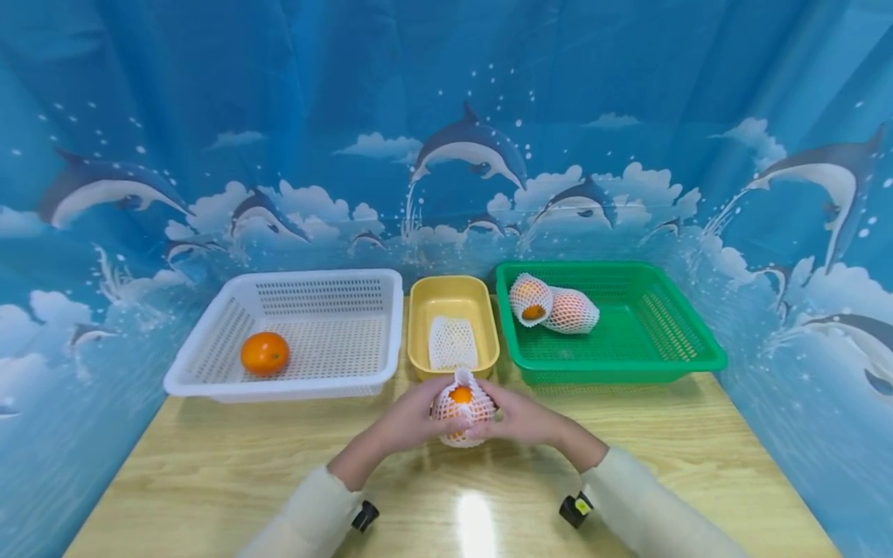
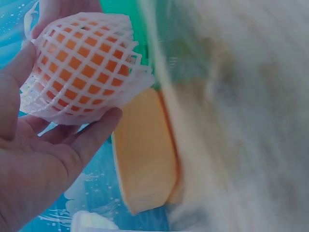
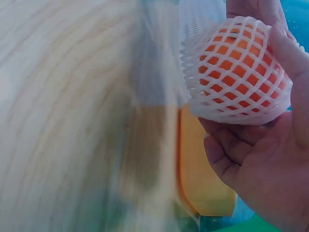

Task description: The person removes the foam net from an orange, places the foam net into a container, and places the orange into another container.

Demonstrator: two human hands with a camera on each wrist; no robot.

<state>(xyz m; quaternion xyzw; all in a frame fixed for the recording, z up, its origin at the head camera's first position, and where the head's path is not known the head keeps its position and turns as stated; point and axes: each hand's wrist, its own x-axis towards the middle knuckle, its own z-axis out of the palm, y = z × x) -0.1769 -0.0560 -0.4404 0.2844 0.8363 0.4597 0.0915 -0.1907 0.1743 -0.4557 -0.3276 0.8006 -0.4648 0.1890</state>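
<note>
Both hands hold an orange (image 1: pixel 460 394) wrapped in a white foam net sleeve (image 1: pixel 463 439), just in front of the yellow bin in the head view. The left hand (image 1: pixel 417 415) grips it from the left, its thumb and fingers curved round the net. From the other side the right hand (image 1: pixel 518 417) grips the same fruit. In the left wrist view the netted orange (image 2: pixel 82 67) shows through the diamond mesh, with the sleeve's loose edge toward the right. The right wrist view shows the sleeve (image 3: pixel 236 70) covering most of the fruit, fingers underneath.
A white basket (image 1: pixel 183 381) at left holds one bare orange (image 1: pixel 265 353). In the yellow bin (image 1: pixel 455 287) lies a foam net (image 1: pixel 452 343). The green basket (image 1: pixel 621 366) at right contains two netted fruits (image 1: pixel 572 311). All stand along the back of the wooden table (image 1: pixel 279 449), before a dolphin-print curtain.
</note>
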